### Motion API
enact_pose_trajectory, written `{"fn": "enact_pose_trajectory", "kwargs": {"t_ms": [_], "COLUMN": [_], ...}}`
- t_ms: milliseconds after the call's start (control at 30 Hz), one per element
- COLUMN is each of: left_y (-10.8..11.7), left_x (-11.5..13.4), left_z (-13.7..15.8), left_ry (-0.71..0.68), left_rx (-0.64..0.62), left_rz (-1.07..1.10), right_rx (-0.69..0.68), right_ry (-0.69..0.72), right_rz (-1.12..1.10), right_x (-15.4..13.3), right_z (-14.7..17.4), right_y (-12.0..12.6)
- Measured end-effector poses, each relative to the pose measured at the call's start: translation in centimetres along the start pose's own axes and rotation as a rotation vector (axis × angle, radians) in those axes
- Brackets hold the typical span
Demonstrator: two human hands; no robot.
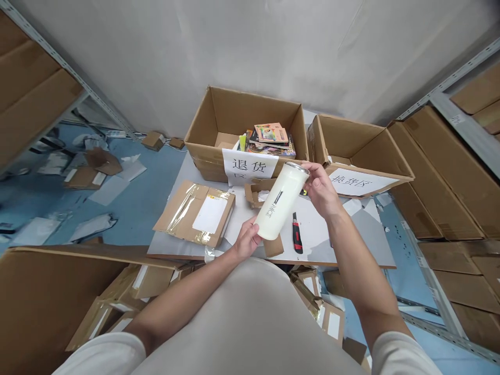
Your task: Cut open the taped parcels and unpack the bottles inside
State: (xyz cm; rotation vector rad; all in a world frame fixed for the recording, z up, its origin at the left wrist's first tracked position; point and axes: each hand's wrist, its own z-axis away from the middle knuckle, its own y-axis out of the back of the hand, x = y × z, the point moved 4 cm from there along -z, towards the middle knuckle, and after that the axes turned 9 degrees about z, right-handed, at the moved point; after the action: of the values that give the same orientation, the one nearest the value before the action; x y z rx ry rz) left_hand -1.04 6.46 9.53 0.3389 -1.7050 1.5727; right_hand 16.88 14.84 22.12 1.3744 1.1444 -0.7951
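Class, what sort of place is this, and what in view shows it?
Probably a returns-handling workroom: paper signs on two open cartons read "returns" and "exchange" in Chinese, a taped, labelled parcel lies on the table, and metal shelving holds cardboard boxes.

The cream cylindrical bottle (279, 205) looks smooth and softly glossy, with a shiny, metal-like silver rim (297, 166). The red-and-black utility knife (297, 237) appears to have a plastic handle. Clear, glossy tape runs over the matt brown cardboard carton (183, 208), which bears a flat white paper label (210, 213). The large open brown box (206, 162) is matt cardboard, its white sign (250, 165) creased paper. The pale grey bench (318, 237) has a smooth top; the light shirt (250, 317) is matt cloth.
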Motion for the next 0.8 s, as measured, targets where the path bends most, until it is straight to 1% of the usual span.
{"fn": "enact_pose_trajectory", "kwargs": {"t_ms": [67, 133, 267, 367, 433, 500, 567, 633, 700, 800], "left_y": [-0.2, -0.5, -1.1, -1.6, -1.9, -2.0, -2.0, -1.8, -1.9, -2.6], "left_x": [-0.5, -0.7, -0.8, -1.0, -1.1, -1.3, -1.4, -1.6, -1.8, -2.4], "left_z": [0.5, 0.8, 0.9, 0.9, 1.0, 1.1, 1.2, 1.2, 1.2, 1.0], "left_ry": [0.108, 0.139, 0.148, 0.153, 0.109, 0.042, -0.016, -0.052, -0.039, 0.073], "left_rx": [0.001, 0.003, -0.018, -0.027, -0.018, 0.02, 0.097, 0.172, 0.175, 0.091], "left_rz": [0.108, 0.134, 0.11, 0.088, 0.065, 0.008, -0.068, -0.095, -0.038, 0.104], "right_rx": [-0.013, -0.008, 0.031, 0.062, 0.092, 0.125, 0.149, 0.157, 0.138, 0.059], "right_ry": [-0.042, -0.075, -0.092, -0.078, -0.061, -0.05, -0.054, -0.056, -0.039, -0.026], "right_rz": [-0.066, -0.11, -0.177, -0.174, -0.144, -0.123, -0.11, -0.101, -0.097, -0.083], "right_x": [1.0, 1.8, 2.5, 2.6, 2.6, 2.6, 2.7, 2.7, 2.5, 2.2], "right_z": [0.0, 0.1, 0.3, 0.5, 0.6, 0.8, 0.9, 1.1, 1.3, 1.3], "right_y": [-0.5, -1.0, -1.3, -1.1, -0.9, -0.8, -0.8, -0.6, -0.3, 0.3]}}
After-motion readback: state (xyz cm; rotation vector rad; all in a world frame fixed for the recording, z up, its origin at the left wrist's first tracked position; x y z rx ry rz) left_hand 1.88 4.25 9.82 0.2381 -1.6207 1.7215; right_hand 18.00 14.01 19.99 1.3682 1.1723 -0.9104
